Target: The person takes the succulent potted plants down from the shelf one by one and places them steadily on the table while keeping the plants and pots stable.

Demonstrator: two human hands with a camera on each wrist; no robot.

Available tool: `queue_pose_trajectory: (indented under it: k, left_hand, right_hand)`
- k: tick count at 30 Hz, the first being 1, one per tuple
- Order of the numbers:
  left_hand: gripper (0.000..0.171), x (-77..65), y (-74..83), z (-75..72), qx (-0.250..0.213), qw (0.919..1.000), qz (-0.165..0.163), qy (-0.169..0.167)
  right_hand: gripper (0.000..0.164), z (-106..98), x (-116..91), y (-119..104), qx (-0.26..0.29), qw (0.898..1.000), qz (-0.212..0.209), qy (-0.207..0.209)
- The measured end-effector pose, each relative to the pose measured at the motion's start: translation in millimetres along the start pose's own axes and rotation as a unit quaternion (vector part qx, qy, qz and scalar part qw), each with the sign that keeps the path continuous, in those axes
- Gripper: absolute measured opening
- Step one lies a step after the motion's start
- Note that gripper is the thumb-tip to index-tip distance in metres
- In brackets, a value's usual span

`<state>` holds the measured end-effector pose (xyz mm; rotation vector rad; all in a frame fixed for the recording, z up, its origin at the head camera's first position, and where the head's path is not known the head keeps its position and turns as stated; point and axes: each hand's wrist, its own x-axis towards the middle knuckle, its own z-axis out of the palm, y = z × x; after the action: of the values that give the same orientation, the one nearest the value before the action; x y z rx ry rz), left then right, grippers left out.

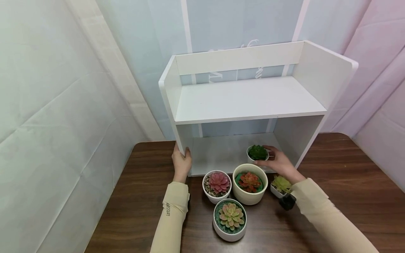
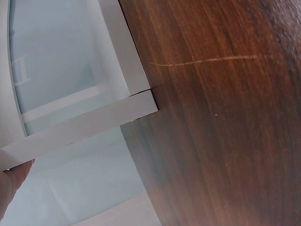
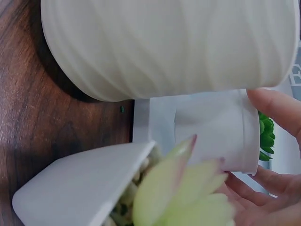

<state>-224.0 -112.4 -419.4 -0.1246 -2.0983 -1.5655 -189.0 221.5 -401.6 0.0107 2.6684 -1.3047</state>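
Note:
My right hand [image 1: 278, 162] holds a small white pot [image 3: 211, 132] by its rim, thumb on one side and fingers on the other. A dark green succulent [image 1: 257, 152] grows in it. The pot is at the right part of the lower board of a white two-tier shelf [image 1: 250, 100]; whether it touches the board I cannot tell. My left hand [image 1: 181, 162] grips the front edge of the shelf's left side panel, and its fingers are partly hidden behind the panel. In the left wrist view only a bit of that hand [image 2: 11, 186] shows at the panel's edge.
Before the shelf stand a pink succulent [image 1: 219, 182], a red-orange one in a cream pot [image 1: 250, 197], and a yellow-pink one [image 1: 232, 216] nearer me. A light green succulent [image 1: 281, 184] in a white pot sits beneath my right wrist. The table [image 1: 136, 211] is dark wood.

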Motion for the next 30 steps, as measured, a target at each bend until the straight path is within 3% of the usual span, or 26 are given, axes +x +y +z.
queue_pose_trajectory:
  k: [11, 16, 24, 27, 30]
  left_hand:
    - [0.047, -0.4, -2.2, 2.4, -0.022, 0.9997, 0.004, 0.0]
    - [0.047, -0.3, -0.2, 4.6, -0.014, 0.9999, -0.004, 0.0]
    - [0.046, -5.1, 28.3, -0.9, -0.006, 1.0, -0.003, -0.004]
    - [0.045, -3.9, 23.1, -1.4, -0.006, 1.0, -0.004, -0.003]
    - [0.046, -0.5, 5.9, 1.4, -0.009, 0.9999, -0.01, -0.003]
  right_hand:
    - [0.095, -12, -15, 2, 0.026, 1.0, -0.002, 0.008]
    - [0.091, -15, -19, 6, 0.009, 0.999, -0.027, 0.026]
    - [0.089, -22, -31, -1, -0.003, 0.999, -0.037, 0.036]
    - [0.089, -23, -35, -4, 0.001, 0.998, -0.038, 0.042]
    - [0.088, -24, -39, -6, -0.002, 0.998, -0.041, 0.048]
